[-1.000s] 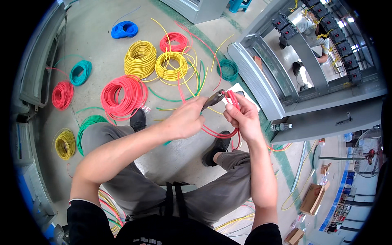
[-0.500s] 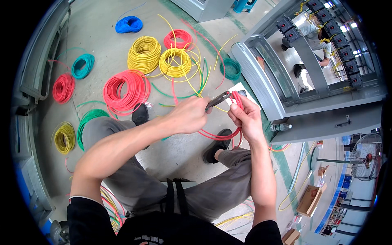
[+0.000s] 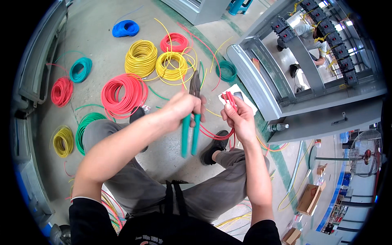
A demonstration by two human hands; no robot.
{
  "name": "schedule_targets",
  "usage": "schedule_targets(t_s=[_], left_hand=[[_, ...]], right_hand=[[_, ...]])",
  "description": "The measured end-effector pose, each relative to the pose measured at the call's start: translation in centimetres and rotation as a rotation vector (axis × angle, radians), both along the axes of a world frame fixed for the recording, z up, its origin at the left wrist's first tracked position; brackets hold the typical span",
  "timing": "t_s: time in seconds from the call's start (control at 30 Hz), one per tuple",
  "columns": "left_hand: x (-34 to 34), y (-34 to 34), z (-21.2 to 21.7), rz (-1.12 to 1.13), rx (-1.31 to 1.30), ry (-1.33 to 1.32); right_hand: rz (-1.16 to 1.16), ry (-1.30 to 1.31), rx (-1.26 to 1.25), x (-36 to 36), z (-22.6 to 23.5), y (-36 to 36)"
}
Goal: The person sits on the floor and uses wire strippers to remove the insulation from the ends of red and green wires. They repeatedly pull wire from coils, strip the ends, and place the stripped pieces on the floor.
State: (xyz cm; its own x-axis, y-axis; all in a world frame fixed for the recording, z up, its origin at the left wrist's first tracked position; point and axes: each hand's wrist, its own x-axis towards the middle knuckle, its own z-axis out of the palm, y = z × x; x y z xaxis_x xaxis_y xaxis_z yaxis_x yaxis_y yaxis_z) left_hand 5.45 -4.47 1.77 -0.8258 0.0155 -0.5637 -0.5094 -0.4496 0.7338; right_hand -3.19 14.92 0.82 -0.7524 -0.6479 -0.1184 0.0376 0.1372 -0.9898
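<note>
My left hand (image 3: 184, 107) is closed round a pair of pliers (image 3: 195, 85) with dark metal jaws and green handles. The jaws point away from me, and the handles hang down below the hand, slightly apart. To the right, my right hand (image 3: 238, 117) pinches several red wires (image 3: 229, 98) between thumb and fingers. Their cut ends stick up above the thumb, apart from the pliers, and the rest loops down below the hand. Behind my right hand, a white sheet (image 3: 247, 102) with a dark flat object (image 3: 238, 95) on it lies on the floor.
Coils of red (image 3: 123, 95), yellow (image 3: 141, 58), green (image 3: 87, 126) and blue wire (image 3: 125, 28) lie ahead and left. A grey metal cabinet frame (image 3: 255, 83) with black breakers stands right, a person beyond it. Near it are a plastic bottle (image 3: 277, 127), a fan (image 3: 365, 155) and a cardboard box (image 3: 310, 199).
The pliers have come away from the red wire ends, moving left and swinging from pointing right to pointing away from me. My right hand has shifted slightly left, still pinching the wires.
</note>
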Motion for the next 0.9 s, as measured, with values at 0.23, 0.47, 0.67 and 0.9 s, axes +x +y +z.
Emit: schedule_targets(t_s=[0.23,0.47,0.67,0.9], left_hand=[[-0.6,-0.1,-4.2,-0.367,-0.959,0.358],[0.5,0.6,-4.1,-0.351,-0.813,0.506],[0.2,0.8,-5.6,-0.332,-0.855,0.587],[0.3,0.7,-4.2,-0.370,-0.722,0.465]], right_hand=[[0.140,-0.114,0.006,0.7,-0.2,-0.1],[0.121,-0.258,-0.022,0.7,0.7,-0.7],[0.117,-0.208,-0.002,0.6,0.6,-0.6],[0.094,-0.149,0.007,0.6,0.2,-0.2]])
